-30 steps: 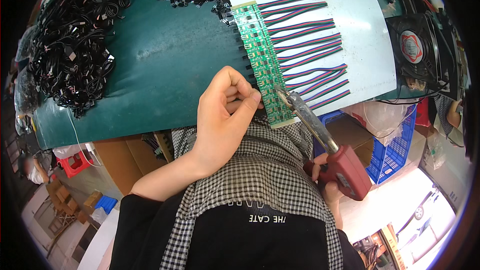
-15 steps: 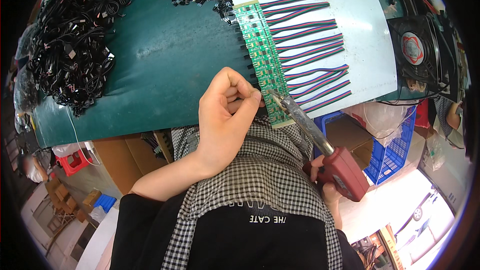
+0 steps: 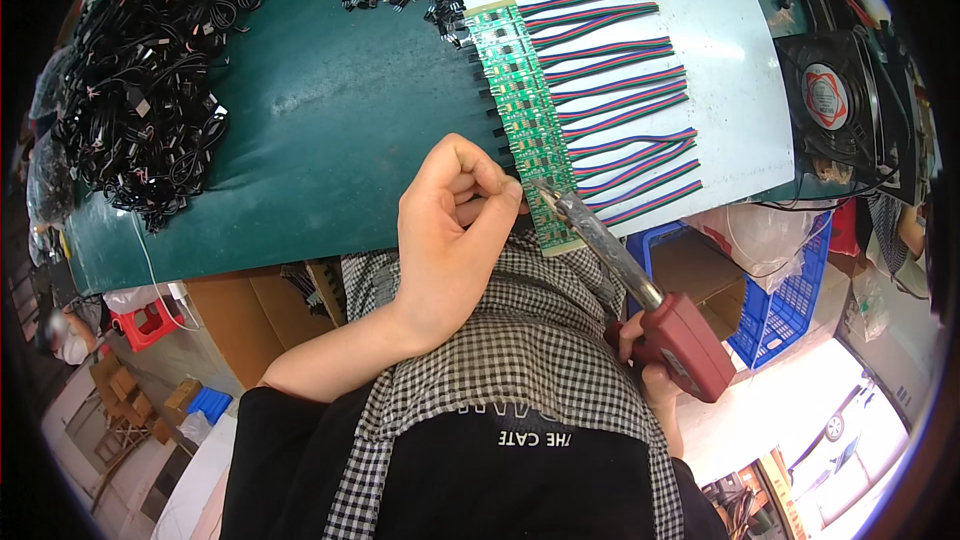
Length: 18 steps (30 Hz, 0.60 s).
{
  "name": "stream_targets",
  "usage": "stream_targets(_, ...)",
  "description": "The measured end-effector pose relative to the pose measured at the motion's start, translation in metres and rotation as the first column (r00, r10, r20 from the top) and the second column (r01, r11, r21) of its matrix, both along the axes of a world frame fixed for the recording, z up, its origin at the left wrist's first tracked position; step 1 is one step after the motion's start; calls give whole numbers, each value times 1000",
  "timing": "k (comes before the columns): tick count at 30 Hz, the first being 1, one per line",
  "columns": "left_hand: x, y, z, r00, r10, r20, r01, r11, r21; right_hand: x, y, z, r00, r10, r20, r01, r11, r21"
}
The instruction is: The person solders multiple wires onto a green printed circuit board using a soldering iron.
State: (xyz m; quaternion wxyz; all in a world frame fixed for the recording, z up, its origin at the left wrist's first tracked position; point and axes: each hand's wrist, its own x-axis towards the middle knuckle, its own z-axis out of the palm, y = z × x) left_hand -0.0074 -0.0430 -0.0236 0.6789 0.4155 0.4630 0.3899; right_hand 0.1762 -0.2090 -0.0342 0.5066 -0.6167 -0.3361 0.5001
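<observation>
Head view: left hand (image 3: 450,230) pinched closed at the near end of the green circuit strip (image 3: 522,115), which lies on the green mat (image 3: 330,120) with striped wires (image 3: 620,90) across a white sheet (image 3: 720,50). Right hand (image 3: 645,360) grasps a red-handled soldering iron (image 3: 640,285), tip on the strip.

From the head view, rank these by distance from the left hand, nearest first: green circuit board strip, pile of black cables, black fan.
1. Green circuit board strip: just right of the left hand, at its fingertips.
2. Pile of black cables: far left of the mat.
3. Black fan: far right edge.
</observation>
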Motion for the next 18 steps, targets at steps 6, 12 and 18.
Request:
stream_targets(6, 0, 0, 0, 1000, -5, -8, 5, 1000, 3, 7, -6, -10, 993, 67, 96, -71, 997, 40)
stream_targets(12, 2, 0, -2, 1000, 23, 9, -23, 1000, 19, 8, -7, -12, 982, 110, 152, -116, 993, 31)
stream_targets(18, 2, 2, -1, 1000, 12, 17, -12, 1000, 3, 17, -22, -22, 947, 159, 279, -166, 986, 3)
